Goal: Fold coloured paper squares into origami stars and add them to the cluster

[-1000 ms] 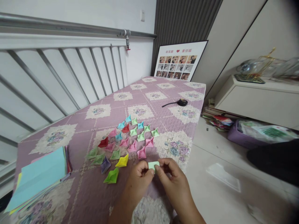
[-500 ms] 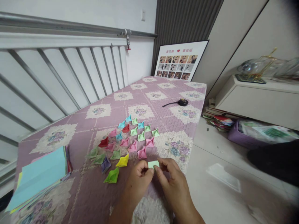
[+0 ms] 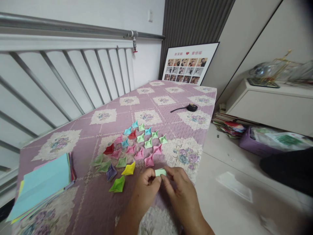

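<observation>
Between my two hands is a small folded piece of pale green paper (image 3: 160, 172). My left hand (image 3: 146, 191) pinches its left end with thumb and fingers, and my right hand (image 3: 180, 189) pinches its right end. Just beyond and to the left, several small folded paper boats stand in loose rows. The closest ones are a pink boat (image 3: 149, 160), a yellow boat (image 3: 128, 168), a bright green boat (image 3: 117, 184) and a purple boat (image 3: 111, 173).
A stack of coloured paper sheets, light blue on top (image 3: 44, 182), lies at the left of the cloth-covered table (image 3: 93, 209). A black tape measure (image 3: 192, 107) rests farther back. A radiator (image 3: 73, 78) runs along the left; a photo board (image 3: 189, 65) leans behind.
</observation>
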`<state>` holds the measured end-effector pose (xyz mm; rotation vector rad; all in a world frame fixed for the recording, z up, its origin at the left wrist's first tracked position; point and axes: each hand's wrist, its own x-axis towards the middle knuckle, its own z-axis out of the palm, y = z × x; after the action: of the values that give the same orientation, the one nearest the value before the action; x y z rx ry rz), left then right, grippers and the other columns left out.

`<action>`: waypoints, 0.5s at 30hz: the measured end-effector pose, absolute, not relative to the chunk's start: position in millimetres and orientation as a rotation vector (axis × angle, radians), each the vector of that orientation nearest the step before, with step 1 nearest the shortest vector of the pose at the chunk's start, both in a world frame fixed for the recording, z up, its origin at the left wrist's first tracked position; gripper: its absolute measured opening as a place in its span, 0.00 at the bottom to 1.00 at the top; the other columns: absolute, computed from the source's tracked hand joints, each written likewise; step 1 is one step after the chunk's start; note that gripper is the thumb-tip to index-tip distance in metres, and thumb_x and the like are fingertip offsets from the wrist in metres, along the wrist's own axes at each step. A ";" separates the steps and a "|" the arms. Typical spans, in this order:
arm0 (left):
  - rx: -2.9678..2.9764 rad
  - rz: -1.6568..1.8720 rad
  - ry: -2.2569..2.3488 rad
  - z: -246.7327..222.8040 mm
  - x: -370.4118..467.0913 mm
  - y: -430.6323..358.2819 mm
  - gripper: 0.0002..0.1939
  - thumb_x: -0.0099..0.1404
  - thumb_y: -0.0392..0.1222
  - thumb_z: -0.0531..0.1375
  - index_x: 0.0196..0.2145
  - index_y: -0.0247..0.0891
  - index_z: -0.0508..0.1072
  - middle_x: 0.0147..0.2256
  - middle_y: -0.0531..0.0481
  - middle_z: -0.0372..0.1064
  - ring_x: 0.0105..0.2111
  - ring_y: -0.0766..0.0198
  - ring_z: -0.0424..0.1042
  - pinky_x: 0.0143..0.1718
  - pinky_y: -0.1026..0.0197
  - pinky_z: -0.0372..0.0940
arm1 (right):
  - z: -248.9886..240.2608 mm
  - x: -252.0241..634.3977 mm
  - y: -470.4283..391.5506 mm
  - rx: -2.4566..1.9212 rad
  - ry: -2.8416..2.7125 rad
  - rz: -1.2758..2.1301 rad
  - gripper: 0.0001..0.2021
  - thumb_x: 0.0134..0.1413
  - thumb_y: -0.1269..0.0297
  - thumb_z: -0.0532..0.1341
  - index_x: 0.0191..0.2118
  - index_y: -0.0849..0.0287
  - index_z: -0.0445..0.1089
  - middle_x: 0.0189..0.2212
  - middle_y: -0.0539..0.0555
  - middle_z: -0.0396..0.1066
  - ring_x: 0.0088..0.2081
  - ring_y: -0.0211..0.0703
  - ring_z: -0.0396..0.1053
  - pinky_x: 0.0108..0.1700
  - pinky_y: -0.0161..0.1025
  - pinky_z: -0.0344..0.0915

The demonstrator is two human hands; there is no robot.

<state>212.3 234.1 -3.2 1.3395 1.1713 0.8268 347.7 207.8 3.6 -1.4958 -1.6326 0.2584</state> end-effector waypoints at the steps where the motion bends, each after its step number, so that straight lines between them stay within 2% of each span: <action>1: 1.333 0.828 1.166 -2.4 212.4 234.0 0.08 0.59 0.44 0.54 0.24 0.40 0.60 0.24 0.57 0.54 0.27 0.66 0.56 0.32 0.65 0.55 | 3.9 347.4 207.8 -1.496 -1.629 0.265 0.09 0.57 0.64 0.58 0.43 0.55 0.70 0.33 0.54 0.70 0.35 0.44 0.69 0.35 0.40 0.67; 7: 1.323 0.855 1.165 -0.4 213.2 233.5 0.10 0.58 0.45 0.54 0.23 0.40 0.58 0.23 0.58 0.51 0.26 0.67 0.53 0.29 0.65 0.52 | 7.3 345.0 207.3 -1.490 -1.590 0.339 0.03 0.56 0.65 0.58 0.34 0.54 0.69 0.30 0.51 0.69 0.32 0.42 0.68 0.33 0.37 0.65; 11: 1.338 0.856 1.166 -2.5 213.7 233.6 0.10 0.58 0.44 0.54 0.23 0.40 0.58 0.23 0.58 0.50 0.26 0.67 0.53 0.29 0.65 0.52 | 8.3 344.2 206.5 -1.492 -1.606 0.341 0.05 0.56 0.66 0.57 0.29 0.53 0.65 0.28 0.49 0.68 0.31 0.40 0.67 0.32 0.36 0.63; 15: 1.354 0.849 1.166 -4.9 213.7 233.7 0.09 0.58 0.44 0.54 0.23 0.40 0.59 0.23 0.58 0.51 0.25 0.67 0.53 0.29 0.65 0.53 | 4.8 344.0 206.9 -1.470 -1.664 0.265 0.06 0.56 0.69 0.56 0.29 0.54 0.63 0.27 0.48 0.67 0.30 0.39 0.66 0.31 0.35 0.62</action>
<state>213.7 233.7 -4.9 1.3541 1.1659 0.8494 344.0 206.9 4.8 -1.4701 -1.6641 0.2649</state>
